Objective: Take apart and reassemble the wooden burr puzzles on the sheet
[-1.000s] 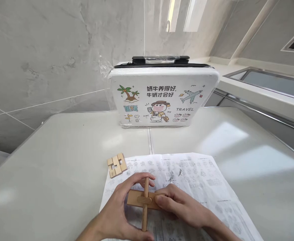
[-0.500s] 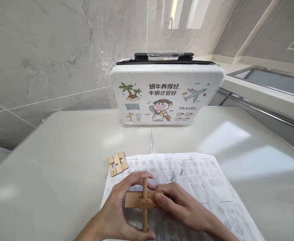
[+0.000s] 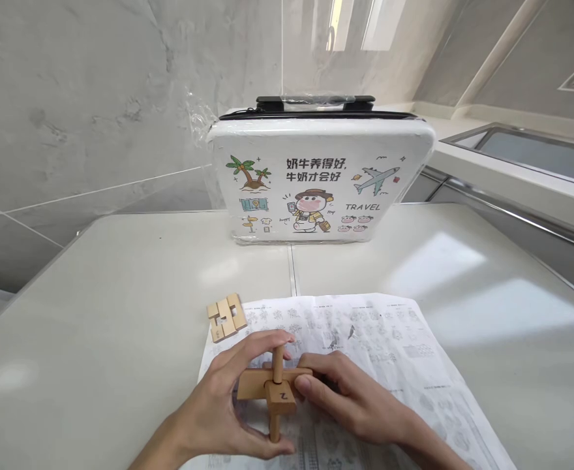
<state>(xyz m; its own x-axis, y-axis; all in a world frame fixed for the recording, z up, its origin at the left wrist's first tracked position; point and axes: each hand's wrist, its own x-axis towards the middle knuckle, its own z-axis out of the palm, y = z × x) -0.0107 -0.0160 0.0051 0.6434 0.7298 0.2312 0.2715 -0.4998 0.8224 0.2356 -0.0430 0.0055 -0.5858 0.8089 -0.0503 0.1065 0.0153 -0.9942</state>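
Observation:
Between the thumb and fingertips of my left hand [image 3: 226, 398], a round wooden rod [image 3: 278, 364] stands roughly upright, gripped at its two ends. My right hand [image 3: 348, 398] pinches the right end of a flat wooden bar [image 3: 254, 384] that crosses the rod. A small wooden block [image 3: 281, 395] with a dark mark like a 2 sits at the crossing, facing me. These parts make a cross-shaped wooden puzzle, held above the paper. Behind my fingers, some of the joint is hidden.
A printed sheet of diagrams [image 3: 365, 313] lies under my hands. Several notched wooden pieces [image 3: 228, 316] lie side by side at its upper left corner. A white cartoon-printed case [image 3: 385, 147] in clear plastic stands at the back of the pale table [image 3: 135, 274].
The wooden puzzle has tilted, so the block's marked face now shows and the rod leans slightly. Both hands keep their grips. The whole view has shifted a little.

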